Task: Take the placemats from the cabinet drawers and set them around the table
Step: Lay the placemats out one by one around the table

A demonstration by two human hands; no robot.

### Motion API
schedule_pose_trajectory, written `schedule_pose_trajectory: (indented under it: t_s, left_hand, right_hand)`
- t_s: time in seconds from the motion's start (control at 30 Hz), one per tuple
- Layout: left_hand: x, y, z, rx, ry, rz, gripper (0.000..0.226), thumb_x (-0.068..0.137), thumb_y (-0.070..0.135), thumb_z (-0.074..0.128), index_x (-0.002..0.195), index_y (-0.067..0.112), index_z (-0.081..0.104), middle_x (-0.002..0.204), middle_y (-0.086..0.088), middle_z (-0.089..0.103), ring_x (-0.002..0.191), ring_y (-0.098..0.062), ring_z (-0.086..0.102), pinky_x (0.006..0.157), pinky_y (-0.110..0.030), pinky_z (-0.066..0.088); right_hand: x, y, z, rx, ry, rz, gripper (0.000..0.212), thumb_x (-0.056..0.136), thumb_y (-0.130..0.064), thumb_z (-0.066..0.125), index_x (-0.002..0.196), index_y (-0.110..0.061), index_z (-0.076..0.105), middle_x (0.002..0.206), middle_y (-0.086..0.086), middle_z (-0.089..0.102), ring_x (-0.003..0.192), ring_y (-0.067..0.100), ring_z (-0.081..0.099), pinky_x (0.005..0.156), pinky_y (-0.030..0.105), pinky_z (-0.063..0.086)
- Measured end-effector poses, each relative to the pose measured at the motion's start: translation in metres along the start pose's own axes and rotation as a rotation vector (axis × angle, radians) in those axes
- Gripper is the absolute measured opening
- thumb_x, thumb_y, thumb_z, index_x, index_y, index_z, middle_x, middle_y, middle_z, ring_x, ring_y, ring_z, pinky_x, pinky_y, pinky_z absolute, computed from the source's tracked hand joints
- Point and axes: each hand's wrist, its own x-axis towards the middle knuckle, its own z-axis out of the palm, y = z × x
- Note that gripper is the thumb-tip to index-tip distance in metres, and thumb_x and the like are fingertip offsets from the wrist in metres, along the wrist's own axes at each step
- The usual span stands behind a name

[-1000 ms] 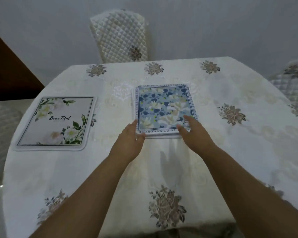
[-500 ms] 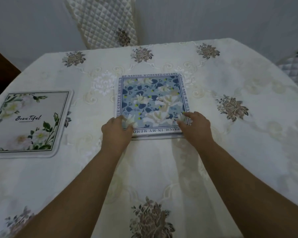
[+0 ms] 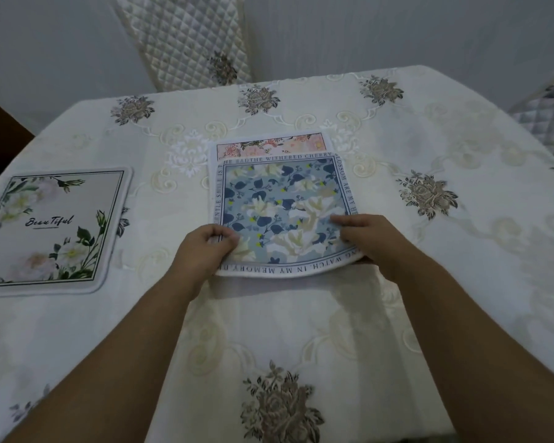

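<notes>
I am leaning over the counter, which is wearing an embroidered cream cloth, with a quilted chair facing me at the far side and a second chair just showing at the right edge. The grey placemat is lying flat at the left place, well apart from the rest, so I am judging that setting done. In the middle the blue placemat is sitting on top of a pink placemat, whose far strip alone is peeking out beyond it. I am peeling the blue one off the stack: my left hand is pinching its near left corner, thumb on top, and my right hand is gripping the near right corner, fingers curled over the pattern; the near edge is bowing up off the mat below while the far edge is resting on it. Next I am expecting to lift it clear without dragging the pink one along, then carry it to an unset place, probably on the right, and lay it square to the counter's edge
</notes>
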Motion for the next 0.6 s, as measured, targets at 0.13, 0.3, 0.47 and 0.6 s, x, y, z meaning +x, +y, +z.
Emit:
schedule_pose_trajectory:
  t_s: [0.13, 0.3, 0.47, 0.6]
  left_hand:
    - [-0.013, -0.016, 0.009, 0.036, -0.048, 0.075, 0.026, 0.09, 0.025, 0.075, 0.115, 0.032, 0.073, 0.119, 0.014, 0.066, 0.113, -0.012, 0.063, 0.103, -0.036, 0.051]
    - [-0.04, -0.008, 0.008, 0.158, -0.057, 0.169, 0.052, 0.096, 0.026, 0.069, 0.145, 0.028, 0.054, 0.142, 0.009, 0.055, 0.127, -0.009, 0.052, 0.113, -0.032, 0.042]
    - [-0.089, 0.015, 0.001, 0.168, -0.052, 0.249, 0.061, 0.093, 0.027, 0.072, 0.148, 0.03, 0.049, 0.145, 0.009, 0.054, 0.129, -0.006, 0.052, 0.113, -0.033, 0.042]
    - [-0.15, 0.041, -0.006, 0.127, -0.029, 0.282, 0.063, 0.091, 0.025, 0.075, 0.147, 0.034, 0.048, 0.136, 0.014, 0.056, 0.126, -0.007, 0.055, 0.112, -0.037, 0.044]
  right_hand:
    - [-0.013, 0.025, 0.005, -0.304, 0.076, -0.124, 0.047, 0.087, -0.024, 0.073, 0.132, -0.034, 0.063, 0.137, -0.003, 0.06, 0.122, 0.017, 0.058, 0.107, 0.038, 0.046]
    - [-0.039, 0.034, 0.011, -0.348, 0.186, -0.221, 0.05, 0.091, -0.025, 0.069, 0.139, -0.029, 0.057, 0.142, -0.002, 0.056, 0.13, 0.016, 0.051, 0.11, 0.026, 0.037]
    - [-0.091, 0.028, -0.004, -0.304, 0.249, -0.279, 0.053, 0.091, -0.028, 0.07, 0.141, -0.03, 0.053, 0.142, -0.003, 0.056, 0.128, 0.014, 0.052, 0.111, 0.029, 0.039]
    - [-0.151, 0.012, -0.026, -0.229, 0.261, -0.318, 0.054, 0.09, -0.027, 0.072, 0.14, -0.033, 0.054, 0.141, -0.005, 0.057, 0.121, 0.008, 0.054, 0.105, 0.027, 0.044]
